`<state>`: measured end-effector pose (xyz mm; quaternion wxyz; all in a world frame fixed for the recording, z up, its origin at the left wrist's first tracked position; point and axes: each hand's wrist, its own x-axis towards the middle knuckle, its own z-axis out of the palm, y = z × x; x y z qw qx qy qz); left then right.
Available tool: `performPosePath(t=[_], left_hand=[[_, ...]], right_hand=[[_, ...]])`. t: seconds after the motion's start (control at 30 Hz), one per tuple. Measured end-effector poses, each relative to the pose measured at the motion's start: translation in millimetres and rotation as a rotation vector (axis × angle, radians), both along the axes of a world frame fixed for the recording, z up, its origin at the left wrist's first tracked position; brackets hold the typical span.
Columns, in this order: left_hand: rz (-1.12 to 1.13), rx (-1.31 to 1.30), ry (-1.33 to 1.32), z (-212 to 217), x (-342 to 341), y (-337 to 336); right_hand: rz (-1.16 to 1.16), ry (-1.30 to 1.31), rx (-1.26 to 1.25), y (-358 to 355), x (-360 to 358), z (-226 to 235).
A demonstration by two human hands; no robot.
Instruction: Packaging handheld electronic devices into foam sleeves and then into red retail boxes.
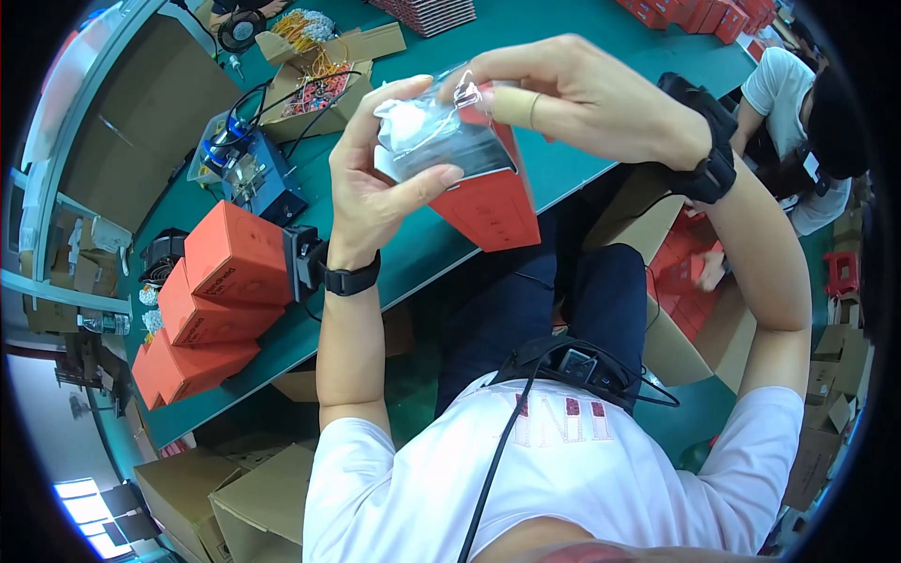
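Note:
Tilted above the table edge is a red box [483, 211] with its upper end open. My left hand [366, 178] wraps around it, thumb along the near side and fingers on the far side. At the open end shows clear plastic wrapping [434, 122], with something white [404, 122] beneath it. My right hand [587, 103] is closed, thumb and fingers pinching at the wrapping by the box's right edge. What lies deeper inside the box is hidden.
Stacked red boxes [225, 272] stand on the green table [413, 249] to the left. Behind them are a blue device [267, 183] and a carton [371, 47] of wires. At right, a co-worker's hand [710, 270] reaches over a carton [648, 230] of red boxes.

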<state>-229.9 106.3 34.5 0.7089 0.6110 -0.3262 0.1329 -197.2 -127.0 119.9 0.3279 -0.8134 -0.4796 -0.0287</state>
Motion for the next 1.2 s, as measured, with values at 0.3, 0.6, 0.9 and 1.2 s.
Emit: performPosePath(t=[0.3, 0.6, 0.9, 1.2], left_hand=[[0.105, 0.367, -0.214, 15.7, 13.1, 7.6], [0.208, 0.46, -0.093, 18.5, -1.7, -26.7], [0.114, 0.821, -0.342, 45.2, 9.0, -20.0], [0.288, 0.976, -0.328, 50.9, 12.8, -42.6]], right_hand=[[-0.174, 0.089, 0.117, -37.0, -18.9, -15.7], [-0.27, -0.261, -0.137, -56.9, -53.0, -1.2], [-0.219, -0.102, -0.224, -67.5, -39.7, -5.6], [-0.135, -0.064, -0.075, -68.1, -36.1, -4.7]])
